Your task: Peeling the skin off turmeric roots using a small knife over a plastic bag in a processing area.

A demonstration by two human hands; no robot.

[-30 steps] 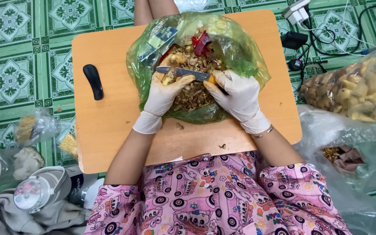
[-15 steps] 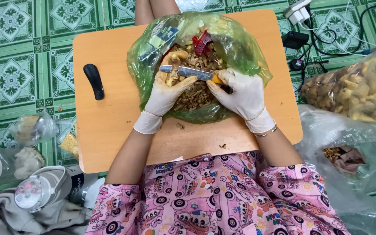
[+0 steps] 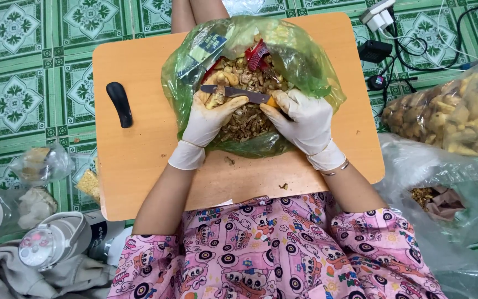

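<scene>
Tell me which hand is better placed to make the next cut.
Right, probably. The right hand grips the knife by its handle, blade across the green bag, while the left hand only holds the yellowish piece against the blade.

We wear white disposable gloves on the left hand (image 3: 208, 119) and right hand (image 3: 304, 122). Our garment is pink, cartoon-printed. A thin bracelet circles the right wrist.

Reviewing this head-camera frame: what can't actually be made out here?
- Knife handle: hidden in the right hand, so its grip cannot be judged.
- Yellowish piece in the left hand: mostly covered by gloved fingers; kind unclear.
- Contents low in the green bag: veiled by the plastic and both hands.
- Clear bag of yellow pieces: cut off by the right edge.
- Bottle at lower left: partly cut off and blurred.
</scene>
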